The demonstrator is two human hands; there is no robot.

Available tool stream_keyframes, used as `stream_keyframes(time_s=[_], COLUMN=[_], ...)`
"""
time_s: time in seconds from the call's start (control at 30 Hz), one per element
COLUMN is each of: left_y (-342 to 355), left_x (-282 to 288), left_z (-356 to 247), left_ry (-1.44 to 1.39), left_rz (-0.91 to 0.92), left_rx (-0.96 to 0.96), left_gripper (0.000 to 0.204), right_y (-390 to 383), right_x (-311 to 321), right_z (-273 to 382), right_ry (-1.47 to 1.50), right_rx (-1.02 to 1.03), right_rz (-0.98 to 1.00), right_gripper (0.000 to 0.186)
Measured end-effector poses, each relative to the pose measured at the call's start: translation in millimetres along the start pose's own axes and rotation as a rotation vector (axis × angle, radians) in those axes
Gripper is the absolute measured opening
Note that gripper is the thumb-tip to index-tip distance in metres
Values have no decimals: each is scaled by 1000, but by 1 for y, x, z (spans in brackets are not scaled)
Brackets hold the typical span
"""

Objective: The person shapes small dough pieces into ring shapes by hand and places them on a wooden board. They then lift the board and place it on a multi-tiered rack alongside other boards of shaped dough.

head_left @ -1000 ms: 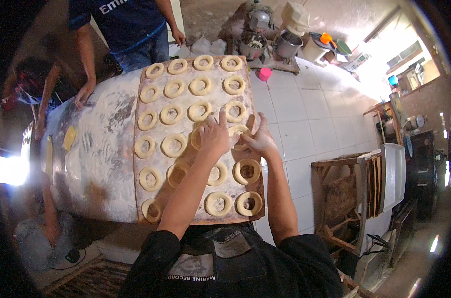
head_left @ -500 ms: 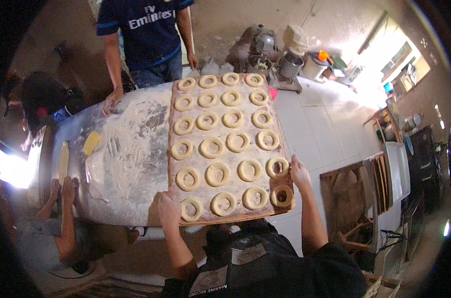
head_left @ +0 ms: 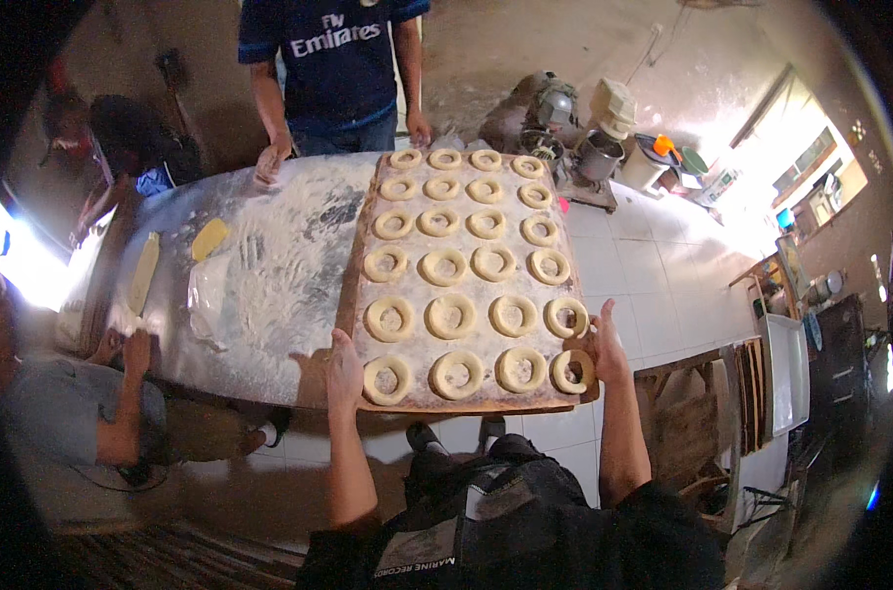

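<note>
A long wooden board [head_left: 466,401] carries several rows of raw dough rings [head_left: 451,317] dusted with flour. My left hand [head_left: 344,369] grips the board's near left corner. On the near right edge my right hand [head_left: 602,342] holds the board, thumb up beside the outermost ring [head_left: 572,371]. The board lies partly on a floured metal table [head_left: 269,265] and juts out over the tiled floor.
A person in a dark blue shirt [head_left: 333,59] stands at the table's far side, one hand [head_left: 268,162] on it. Another person [head_left: 83,413] sits at the left end. Dough pieces [head_left: 208,238] lie on the table. A mixer and buckets [head_left: 604,138] stand beyond; wooden racks [head_left: 702,423] at right.
My hands left the dough rings in the middle of the board and moved to its near corners, where they now grip it. The view has pulled back from the board.
</note>
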State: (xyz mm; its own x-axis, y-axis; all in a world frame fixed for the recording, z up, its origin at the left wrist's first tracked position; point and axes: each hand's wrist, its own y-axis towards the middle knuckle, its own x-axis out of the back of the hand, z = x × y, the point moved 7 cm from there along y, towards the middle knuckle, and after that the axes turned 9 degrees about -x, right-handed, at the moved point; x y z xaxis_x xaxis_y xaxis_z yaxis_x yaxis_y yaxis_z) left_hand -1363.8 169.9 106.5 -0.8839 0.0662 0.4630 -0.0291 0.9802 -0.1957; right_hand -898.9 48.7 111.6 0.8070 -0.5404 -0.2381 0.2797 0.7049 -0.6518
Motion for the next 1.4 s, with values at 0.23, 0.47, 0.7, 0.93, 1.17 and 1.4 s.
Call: stream_keyframes(time_s=[0.23,0.47,0.7,0.93,1.17,1.4], left_y=[-42,-79,-98,-92,-123,-158], left_x=[-14,-77,-158,-206,-196,-179], left_z=[-10,13,-34,-88,-101,-44], left_ry=[14,-397,-1216,-1574,-1610,-1599], left_rz=[-137,-228,213,562,495,386], left_rx=[-102,-366,-425,-416,-858,-840], left_gripper=[81,50,28,34,65,65], right_y=[16,30,0,-14,-13,-33], right_x=[36,78,135,199,141,92], right_z=[2,56,139,194,169,156], right_ry=[153,10,-259,-726,-404,-349], right_rx=[122,314,447,660,630,664], right_rz=[-27,151,318,-318,-244,-91], right_gripper=[89,109,112,107,113,120])
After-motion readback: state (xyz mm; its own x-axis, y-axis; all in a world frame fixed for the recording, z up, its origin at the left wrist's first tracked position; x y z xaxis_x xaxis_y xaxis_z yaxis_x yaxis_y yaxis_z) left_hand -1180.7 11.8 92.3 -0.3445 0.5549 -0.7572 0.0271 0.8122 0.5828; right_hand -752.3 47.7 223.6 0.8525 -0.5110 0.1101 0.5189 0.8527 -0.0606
